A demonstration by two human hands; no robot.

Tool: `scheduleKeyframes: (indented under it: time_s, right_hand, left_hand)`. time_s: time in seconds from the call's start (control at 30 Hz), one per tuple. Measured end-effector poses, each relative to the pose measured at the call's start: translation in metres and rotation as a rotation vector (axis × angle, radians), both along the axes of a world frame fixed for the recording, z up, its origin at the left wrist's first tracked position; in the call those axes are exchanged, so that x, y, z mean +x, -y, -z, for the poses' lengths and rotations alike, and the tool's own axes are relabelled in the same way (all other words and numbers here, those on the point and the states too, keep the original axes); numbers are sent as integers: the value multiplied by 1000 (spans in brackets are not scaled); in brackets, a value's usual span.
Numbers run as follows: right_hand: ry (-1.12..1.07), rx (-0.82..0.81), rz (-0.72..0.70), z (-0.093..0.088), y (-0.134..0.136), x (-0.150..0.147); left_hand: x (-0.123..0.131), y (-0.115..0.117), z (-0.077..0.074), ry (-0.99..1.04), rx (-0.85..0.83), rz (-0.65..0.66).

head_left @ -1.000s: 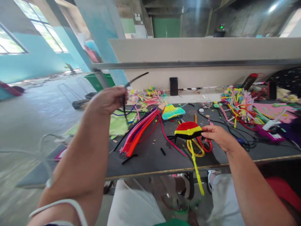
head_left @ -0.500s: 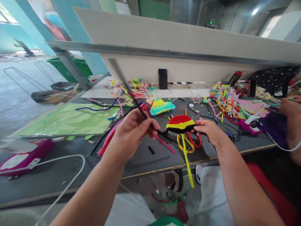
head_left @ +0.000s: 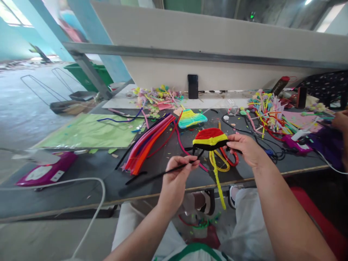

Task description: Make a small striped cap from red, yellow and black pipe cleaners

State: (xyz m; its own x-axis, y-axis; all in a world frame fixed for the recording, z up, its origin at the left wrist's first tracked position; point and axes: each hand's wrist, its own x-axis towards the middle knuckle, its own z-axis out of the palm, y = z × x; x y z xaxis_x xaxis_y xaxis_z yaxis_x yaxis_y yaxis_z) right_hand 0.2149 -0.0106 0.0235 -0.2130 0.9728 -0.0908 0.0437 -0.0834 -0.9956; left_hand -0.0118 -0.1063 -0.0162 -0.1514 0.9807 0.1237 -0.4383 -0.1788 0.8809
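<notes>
My right hand pinches the right end of a fuzzy half-dome piece, banded red, yellow and black, held above the table's front part. From its underside a yellow pipe cleaner hangs past the table edge. My left hand pinches a black pipe cleaner, whose far end points left and blurs; its other end runs up towards the piece's black band. Behind the piece lie scissors with red and yellow handles, partly covered. A similar yellow and turquoise piece lies farther back.
A bundle of pink, purple and orange pipe cleaners lies left of my hands. Farther left are a green sheet and a magenta device with a white cable. A phone leans at the back. Another person's hand is at the right edge.
My left hand has come down and to the right, swinging the black pipe cleaner from pointing up to pointing left. The bundle behind is now uncovered. My right hand still holds the piece.
</notes>
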Motion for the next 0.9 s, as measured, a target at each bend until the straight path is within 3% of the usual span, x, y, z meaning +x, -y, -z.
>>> scheduleKeyframes:
  time_s: [0.13,0.47,0.77,0.9]
  right_hand:
    - [0,46,-41,0,3,-8]
    - [80,147,-173,1,7,-27]
    - [126,186,-165,9,5,-31]
    - [254,259,-123,17,-1,-29]
  left_hand:
    - [19,2,6,65,-71,-19]
    - [37,-14,8,-311,-165,-125]
    - [45,-32,20,-413,-199,-174]
    - [49,-35,22,-439,-172,-222]
